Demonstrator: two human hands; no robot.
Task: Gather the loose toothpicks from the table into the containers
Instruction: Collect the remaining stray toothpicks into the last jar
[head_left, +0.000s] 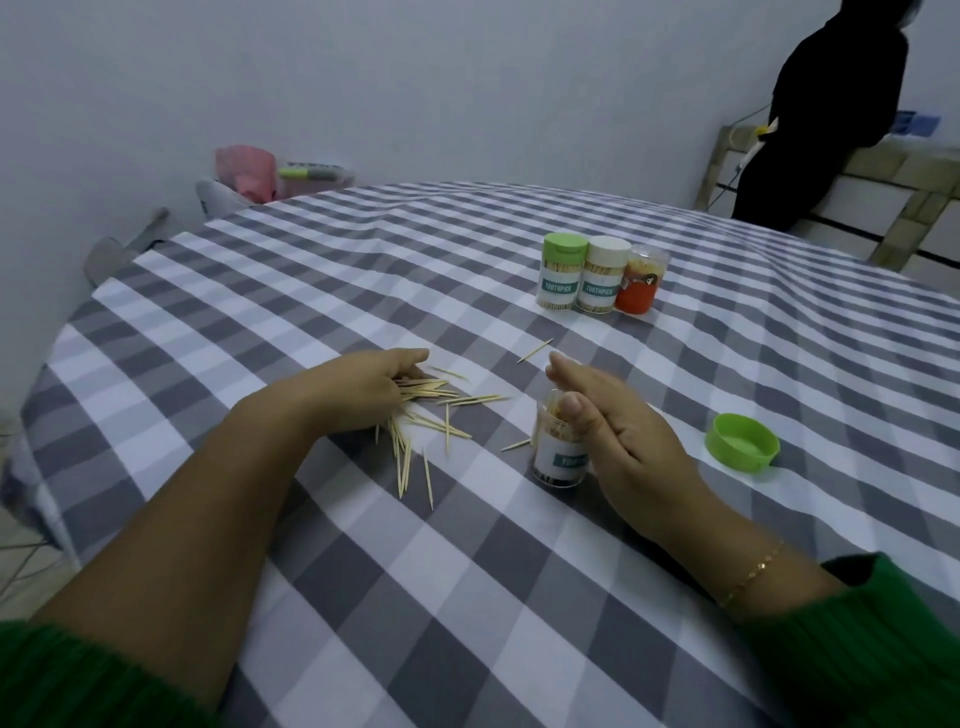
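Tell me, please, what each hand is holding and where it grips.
The left hand grips a bundle of toothpicks by one end. The right hand holds nothing; its straight fingers lie against the open jar.

Green-lidded container (560, 279): teal band on a white label reads "TOOTHPICK" in white capitals.
White-lidded container (603, 283): the same teal band reads "TOOTHPICK".
Open container (560, 457): teal band shows only "TOOTHPI"; the right hand (618, 436) hides the remaining letters.
Red container (638, 288): a small dark mark on its front, too small to read.
Marker pen (306, 173) beyond the table: blurred, no text legible.
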